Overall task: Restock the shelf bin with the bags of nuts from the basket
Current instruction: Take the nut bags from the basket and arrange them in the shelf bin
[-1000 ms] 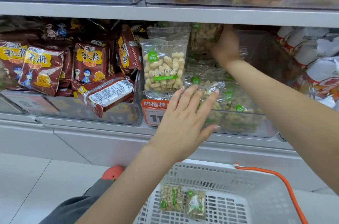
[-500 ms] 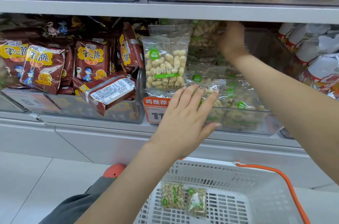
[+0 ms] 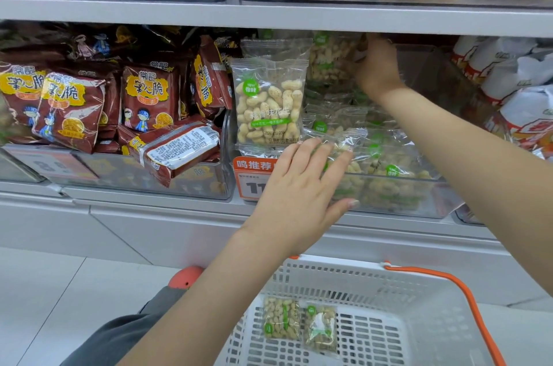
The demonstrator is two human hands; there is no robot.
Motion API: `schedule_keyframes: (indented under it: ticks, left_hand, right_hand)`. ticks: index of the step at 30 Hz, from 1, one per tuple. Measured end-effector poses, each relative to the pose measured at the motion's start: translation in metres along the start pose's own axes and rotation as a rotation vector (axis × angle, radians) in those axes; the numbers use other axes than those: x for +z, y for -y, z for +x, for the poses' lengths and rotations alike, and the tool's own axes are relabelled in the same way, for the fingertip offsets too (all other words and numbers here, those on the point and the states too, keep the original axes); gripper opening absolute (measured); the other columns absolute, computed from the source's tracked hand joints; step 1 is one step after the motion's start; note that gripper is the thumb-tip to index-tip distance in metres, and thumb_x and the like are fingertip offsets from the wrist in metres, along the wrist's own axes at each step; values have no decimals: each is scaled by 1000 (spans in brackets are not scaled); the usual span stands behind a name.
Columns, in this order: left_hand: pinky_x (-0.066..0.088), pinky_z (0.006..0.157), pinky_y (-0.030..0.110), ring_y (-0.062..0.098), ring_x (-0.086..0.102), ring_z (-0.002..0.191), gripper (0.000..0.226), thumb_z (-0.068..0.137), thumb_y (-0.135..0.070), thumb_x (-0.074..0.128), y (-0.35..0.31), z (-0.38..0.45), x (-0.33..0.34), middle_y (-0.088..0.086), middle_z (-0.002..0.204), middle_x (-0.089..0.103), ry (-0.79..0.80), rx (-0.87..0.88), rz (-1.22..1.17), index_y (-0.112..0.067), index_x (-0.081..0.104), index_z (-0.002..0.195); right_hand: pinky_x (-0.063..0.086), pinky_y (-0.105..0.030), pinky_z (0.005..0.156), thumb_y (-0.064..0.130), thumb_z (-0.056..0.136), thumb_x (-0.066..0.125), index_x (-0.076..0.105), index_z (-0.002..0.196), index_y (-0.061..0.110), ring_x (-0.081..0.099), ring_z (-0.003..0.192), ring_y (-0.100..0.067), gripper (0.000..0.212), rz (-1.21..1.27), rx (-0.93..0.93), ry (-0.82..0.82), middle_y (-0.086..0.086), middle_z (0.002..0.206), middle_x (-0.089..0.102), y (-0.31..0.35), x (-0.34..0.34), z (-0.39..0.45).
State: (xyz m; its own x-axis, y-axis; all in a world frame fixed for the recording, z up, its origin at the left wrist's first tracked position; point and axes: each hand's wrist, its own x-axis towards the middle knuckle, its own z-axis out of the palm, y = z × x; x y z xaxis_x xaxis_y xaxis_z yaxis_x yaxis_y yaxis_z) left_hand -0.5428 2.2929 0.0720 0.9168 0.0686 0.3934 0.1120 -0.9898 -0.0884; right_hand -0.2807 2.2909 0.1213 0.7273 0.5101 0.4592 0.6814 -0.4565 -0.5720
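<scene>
Bags of nuts: two flat at basket floor, 9 o'clock side; rest free.
Shelf bin: piled to front rim.
Left hand: fingers straight, pressing bin's front bags.
Right hand: at bin's 12 o'clock, under upper shelf edge; grip unclear.

brown snack packs, orange price tag
</scene>
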Motion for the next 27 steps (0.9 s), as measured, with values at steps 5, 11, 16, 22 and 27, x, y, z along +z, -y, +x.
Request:
schedule_keyframes:
  ticks: [5,11,16,22,27]
  left_hand:
    - [25,104,39,31,47,124,57,91,-49,34,2,0,-4,10,128,57,2,45,-50,-12,54,130]
    - [36,97,40,32,48,117,35,89,-31,46,-26,-17,-4,13,118,60,-213,163,-96,-7,62,109]
    - [48,72,36,26,53,93,32,86,-29,43,-67,-72,48,10,94,64,23,270,-233,-8,65,95]
    - [40,96,37,26,44,122,33,94,-24,48,-76,-172,135,9,127,52,923,-46,-266,-13,50,126]
    - [39,104,40,30,31,136,63,89,-7,53,-88,-242,204,13,149,27,1273,-289,-234,-9,24,145]
  right_hand:
    - [40,-19,77,31,85,61,48,134,11,55,114,-24,54,4,72,2,-9,116,59,8,-29,-27]
    - [50,-13,74,12,77,77,51,131,21,58,77,-7,61,393,-117,174,0,98,58,27,-91,-162]
    - [48,-15,70,9,78,76,62,109,22,59,74,-9,37,413,-69,214,-2,85,63,-9,-82,-301]
    - [47,-32,88,26,80,76,48,128,28,58,102,-19,56,-59,371,1052,-3,119,56,-133,-3,-429]
    - [43,-29,97,21,86,63,32,145,28,47,127,-19,67,-430,414,1317,2,146,43,-196,19,-504]
